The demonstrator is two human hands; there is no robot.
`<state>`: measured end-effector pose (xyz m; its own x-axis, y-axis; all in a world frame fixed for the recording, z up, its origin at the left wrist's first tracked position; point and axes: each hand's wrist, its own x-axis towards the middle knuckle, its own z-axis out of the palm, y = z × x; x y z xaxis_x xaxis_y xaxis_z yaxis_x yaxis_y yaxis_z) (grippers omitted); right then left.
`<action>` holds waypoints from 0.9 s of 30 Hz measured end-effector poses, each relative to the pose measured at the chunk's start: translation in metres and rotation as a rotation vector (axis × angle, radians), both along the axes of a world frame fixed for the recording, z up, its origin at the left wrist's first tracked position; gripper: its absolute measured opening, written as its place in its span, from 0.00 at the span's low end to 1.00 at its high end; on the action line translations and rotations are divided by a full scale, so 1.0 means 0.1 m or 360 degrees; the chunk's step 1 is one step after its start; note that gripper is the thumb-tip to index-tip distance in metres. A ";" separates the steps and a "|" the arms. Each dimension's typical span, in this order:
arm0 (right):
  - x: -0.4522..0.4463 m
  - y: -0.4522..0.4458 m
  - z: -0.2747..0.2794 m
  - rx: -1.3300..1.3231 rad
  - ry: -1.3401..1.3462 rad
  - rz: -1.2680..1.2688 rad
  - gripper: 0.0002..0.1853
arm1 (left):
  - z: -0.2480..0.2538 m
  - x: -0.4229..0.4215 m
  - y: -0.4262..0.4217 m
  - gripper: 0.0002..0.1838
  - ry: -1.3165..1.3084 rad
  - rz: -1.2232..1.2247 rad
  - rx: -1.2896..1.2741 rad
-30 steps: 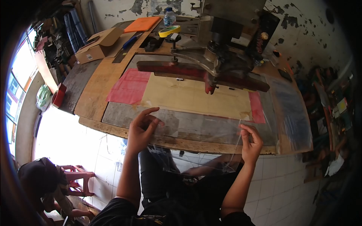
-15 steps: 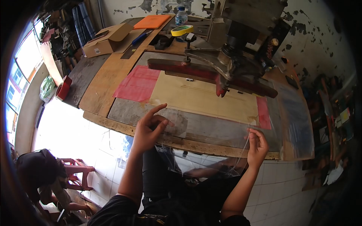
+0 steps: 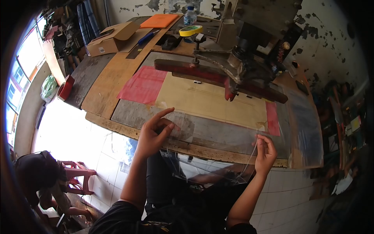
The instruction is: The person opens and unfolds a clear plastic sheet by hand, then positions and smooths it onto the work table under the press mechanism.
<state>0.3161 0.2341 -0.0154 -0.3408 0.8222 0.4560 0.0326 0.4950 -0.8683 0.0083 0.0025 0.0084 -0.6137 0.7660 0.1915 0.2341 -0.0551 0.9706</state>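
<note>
My right hand [image 3: 266, 153] is right of centre in the frame, thumb and fingertips pinched together on the edge of a clear plastic sheet [image 3: 214, 167]. The sheet spans the middle of the frame between my hands, its lower part drooping past the near edge of the wooden table [image 3: 102, 121], over my lap. My left hand [image 3: 153, 134] is left of centre, index finger stretched out, thumb apart from it, the other fingers curled; the sheet shows beside it, but I cannot tell whether these fingers grip it.

Beyond my hands, a yellow panel [image 3: 212, 102] with pink ends lies on a grey board [image 3: 130, 113], under the red bar [image 3: 202, 74] of a press. A cardboard box [image 3: 111, 43] and an orange folder [image 3: 161, 21] lie at upper left, with yellow tape [image 3: 193, 33] and a bottle [image 3: 190, 16] at top centre. At lower left another person [image 3: 37, 171] bends beside a pink stool [image 3: 80, 172].
</note>
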 end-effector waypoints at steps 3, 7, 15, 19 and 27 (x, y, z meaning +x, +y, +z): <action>0.01 0.00 0.00 -0.0012 0.0011 0.0014 0.08 | -0.01 0.00 0.01 0.26 0.0028 0.0013 0.0015; 0.02 -0.01 0.00 -0.0059 0.0037 0.0030 0.07 | 0.00 0.01 0.02 0.27 0.0049 0.0027 -0.0027; 0.03 0.00 0.00 -0.0078 0.0059 0.0059 0.08 | 0.02 0.02 0.03 0.29 0.0075 0.0068 -0.0073; 0.03 0.01 0.01 -0.0079 0.0045 0.0075 0.07 | 0.01 0.02 0.03 0.27 0.0080 0.0045 -0.0023; 0.03 -0.01 0.02 -0.0076 0.0071 0.0063 0.07 | -0.03 0.02 0.05 0.27 0.0051 0.0056 -0.0023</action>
<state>0.3186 0.2335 -0.0134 -0.3536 0.8297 0.4320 -0.0254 0.4531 -0.8911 0.0107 0.0072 0.0058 -0.6340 0.7469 0.2007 0.2665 -0.0326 0.9633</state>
